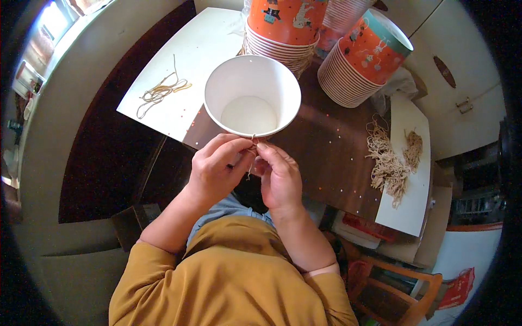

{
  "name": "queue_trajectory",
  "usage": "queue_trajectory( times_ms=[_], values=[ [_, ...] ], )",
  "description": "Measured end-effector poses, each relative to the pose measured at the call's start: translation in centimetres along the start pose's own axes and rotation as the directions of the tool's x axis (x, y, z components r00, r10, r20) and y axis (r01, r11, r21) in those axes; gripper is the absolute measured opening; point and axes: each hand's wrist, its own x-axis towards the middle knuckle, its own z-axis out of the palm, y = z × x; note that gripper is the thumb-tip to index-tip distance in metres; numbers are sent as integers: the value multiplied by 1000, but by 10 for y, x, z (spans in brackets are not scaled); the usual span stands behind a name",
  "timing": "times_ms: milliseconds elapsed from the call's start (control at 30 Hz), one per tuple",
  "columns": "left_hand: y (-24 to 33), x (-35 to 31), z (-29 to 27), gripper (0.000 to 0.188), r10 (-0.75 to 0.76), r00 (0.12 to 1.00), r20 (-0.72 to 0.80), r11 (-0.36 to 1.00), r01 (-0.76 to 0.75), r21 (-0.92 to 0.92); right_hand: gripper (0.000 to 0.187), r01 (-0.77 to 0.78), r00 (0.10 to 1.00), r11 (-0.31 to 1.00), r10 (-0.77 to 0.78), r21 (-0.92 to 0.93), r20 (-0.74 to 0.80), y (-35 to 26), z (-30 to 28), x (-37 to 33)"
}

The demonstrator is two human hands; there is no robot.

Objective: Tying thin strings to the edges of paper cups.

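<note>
A paper bucket (228,81) with a white inside stands at the near edge of the table, its mouth tilted toward me. At its near rim, a thin beige string (249,171) passes over the edge and hangs down in a short tail. My left hand (220,161) pinches this string between thumb and fingers just below the rim. Right beside it, my right hand (281,176) also grips the string, thumb and forefinger pressed together. The fingertips of both hands nearly meet, and they hide how the string runs between them.
Stacked orange buckets (288,22) stand behind, with a leaning second stack (353,68) at the right. Loose tan strings (163,93) lie on the left white table leaf; tangled string bundles (387,157) lie at right. A wooden chair (397,288) is at lower right.
</note>
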Motion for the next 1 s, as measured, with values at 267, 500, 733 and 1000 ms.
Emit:
queue_trajectory(
  times_ms=[267,500,733,1000],
  values=[
    [-4,-1,-3,19,174,984,39,979,-177,103,15,17,999,995,-21,-101,-36,-5,6,0],
    [-4,-5,-4,15,242,968,-68,968,-236,88,16,-169,985,984,166,50,52,-12,-9,10],
    [-1,-8,-4,15,59,998,-11,985,-61,-162,16,-38,999,986,37,-163,-13,-18,-9,13],
    [2,-25,6,17,-393,913,108,592,341,-730,20,74,991,956,-102,-283,-85,-21,5,8]
  ],
)
